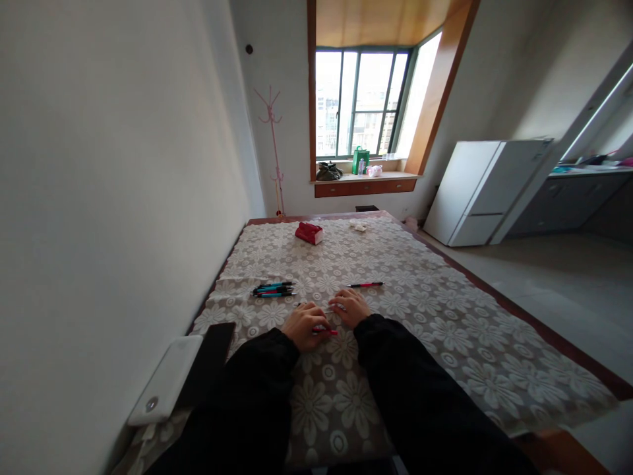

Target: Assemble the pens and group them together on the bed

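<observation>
My left hand (305, 325) rests on the flowered tablecloth (425, 316) with its fingers closed around a red pen (327, 332). My right hand (351, 307) lies just right of it, fingertips on a small pale pen part (336, 307) between the hands; the exact grip is hard to tell. Both arms wear black sleeves. A small bunch of blue and black pens (273, 289) lies ahead to the left. A single red and black pen (364, 285) lies ahead to the right.
A red box (309, 233) and a crumpled white tissue (358, 225) sit at the table's far end. A white power bank (166, 380) and a black phone (206, 363) lie at the near left edge by the wall. A white cabinet (482, 191) stands to the right.
</observation>
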Available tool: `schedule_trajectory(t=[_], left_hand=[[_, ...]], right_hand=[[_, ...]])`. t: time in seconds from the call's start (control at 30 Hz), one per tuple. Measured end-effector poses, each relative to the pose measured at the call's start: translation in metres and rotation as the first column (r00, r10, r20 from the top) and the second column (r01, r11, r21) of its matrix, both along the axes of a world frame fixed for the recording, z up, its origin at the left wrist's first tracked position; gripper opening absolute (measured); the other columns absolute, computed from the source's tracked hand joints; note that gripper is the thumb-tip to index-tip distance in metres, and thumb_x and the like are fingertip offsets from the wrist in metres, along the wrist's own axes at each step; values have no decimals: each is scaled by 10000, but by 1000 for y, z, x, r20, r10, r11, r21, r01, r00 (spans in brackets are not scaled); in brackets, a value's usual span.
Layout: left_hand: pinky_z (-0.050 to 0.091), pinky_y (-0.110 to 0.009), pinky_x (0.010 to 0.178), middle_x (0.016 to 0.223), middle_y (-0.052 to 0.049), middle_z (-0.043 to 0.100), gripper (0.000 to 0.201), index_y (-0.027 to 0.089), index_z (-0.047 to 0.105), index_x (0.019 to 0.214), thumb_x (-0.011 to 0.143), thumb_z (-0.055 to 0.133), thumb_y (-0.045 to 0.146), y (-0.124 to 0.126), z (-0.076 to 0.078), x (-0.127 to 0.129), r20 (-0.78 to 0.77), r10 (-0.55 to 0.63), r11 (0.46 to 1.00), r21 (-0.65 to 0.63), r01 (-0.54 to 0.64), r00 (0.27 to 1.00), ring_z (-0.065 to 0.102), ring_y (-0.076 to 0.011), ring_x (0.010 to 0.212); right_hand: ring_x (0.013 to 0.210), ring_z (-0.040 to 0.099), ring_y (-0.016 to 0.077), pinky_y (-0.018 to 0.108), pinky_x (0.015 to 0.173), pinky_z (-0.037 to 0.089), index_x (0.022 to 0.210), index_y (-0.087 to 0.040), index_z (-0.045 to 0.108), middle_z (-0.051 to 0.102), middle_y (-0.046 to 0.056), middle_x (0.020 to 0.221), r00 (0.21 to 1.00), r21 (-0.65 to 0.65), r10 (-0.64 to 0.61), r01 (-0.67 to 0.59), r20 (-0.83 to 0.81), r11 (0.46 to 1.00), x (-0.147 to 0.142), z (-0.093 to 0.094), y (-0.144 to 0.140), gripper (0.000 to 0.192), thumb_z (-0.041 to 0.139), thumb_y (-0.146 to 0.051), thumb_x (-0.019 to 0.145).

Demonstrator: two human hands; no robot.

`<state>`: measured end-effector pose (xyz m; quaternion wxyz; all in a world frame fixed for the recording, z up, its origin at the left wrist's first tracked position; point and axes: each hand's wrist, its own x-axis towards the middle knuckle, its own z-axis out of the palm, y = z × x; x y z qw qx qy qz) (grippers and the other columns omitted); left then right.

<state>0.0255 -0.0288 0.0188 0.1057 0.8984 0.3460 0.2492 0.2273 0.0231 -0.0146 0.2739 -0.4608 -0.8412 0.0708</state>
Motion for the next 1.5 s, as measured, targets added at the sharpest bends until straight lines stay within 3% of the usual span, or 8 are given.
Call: schedule_trajectory(t=[0.27, 0.57, 0.83, 0.93, 1.0, 1.13, 1.33, 1.5], left_hand=[[445, -313, 828, 909, -38, 685, 155, 240, 663, 962, 854, 554, 255, 12, -6, -12, 192, 285, 957, -2, -290, 939, 584, -187, 901], [450, -308, 818, 895, -33, 687, 138, 235, 677, 917, 809, 591, 222, 15, -11, -13, 162, 329, 944, -41, -327, 930, 580, -194, 899], [479, -279, 785, 885, -40, 675, 161, 237, 676, 941, 811, 582, 235, 16, -13, -14, 169, 351, 936, -86, -341, 921, 595, -182, 882], [483, -280, 788, 882, -41, 674, 165, 235, 675, 952, 819, 577, 244, 16, -11, -13, 170, 349, 937, -77, -340, 922, 598, -180, 877], [485, -282, 789, 869, -41, 671, 168, 234, 674, 958, 826, 571, 252, 15, -10, -13, 174, 351, 936, -69, -344, 920, 599, -177, 868], [488, -296, 808, 884, -42, 674, 166, 232, 673, 959, 833, 570, 259, 14, -8, -12, 197, 337, 941, -45, -335, 920, 601, -177, 868], [524, -262, 720, 848, -41, 661, 165, 239, 674, 962, 839, 578, 293, 12, -7, -11, 314, 352, 936, -114, -333, 882, 626, -161, 818], [512, -273, 758, 850, -26, 687, 167, 247, 663, 981, 834, 594, 286, 12, -10, -11, 342, 327, 945, -122, -303, 881, 649, -154, 805]], right_hand=[[929, 546, 202, 323, 818, 381, 855, -271, 728, 651, 28, 917, 998, -76, -64, 61, -30, 995, 0, 2, 1, 92, 658, -252, 798], [909, 547, 194, 312, 786, 351, 811, -222, 655, 650, 23, 878, 995, -46, -81, 78, -51, 996, -5, 2, -1, 51, 608, -201, 808], [745, 542, 157, 292, 725, 376, 814, -201, 595, 623, 11, 778, 967, -29, -29, 22, -254, 999, -8, 2, 0, 60, 554, -160, 799], [703, 551, 145, 275, 675, 406, 859, -200, 588, 609, 4, 756, 893, -106, -31, -18, -449, 994, -11, 2, 0, 85, 543, -182, 790], [702, 571, 141, 268, 658, 426, 984, -206, 584, 610, 1, 774, 817, -160, -35, -70, -575, 985, -11, 3, 0, 201, 531, -200, 790], [712, 587, 130, 267, 660, 446, 1183, -222, 544, 598, 0, 803, 704, -218, -7, -210, -711, 953, -10, 5, 0, 367, 505, -260, 820], [619, 550, 130, 278, 596, 447, 974, -198, 615, 620, 6, 703, 564, -266, -23, -352, -826, 897, -11, 10, -2, 290, 561, -436, 817], [692, 614, 156, 285, 623, 457, 882, -199, 548, 689, 35, 755, 504, -285, -50, -402, -862, 870, -16, 16, -7, 302, 668, -441, 748]])
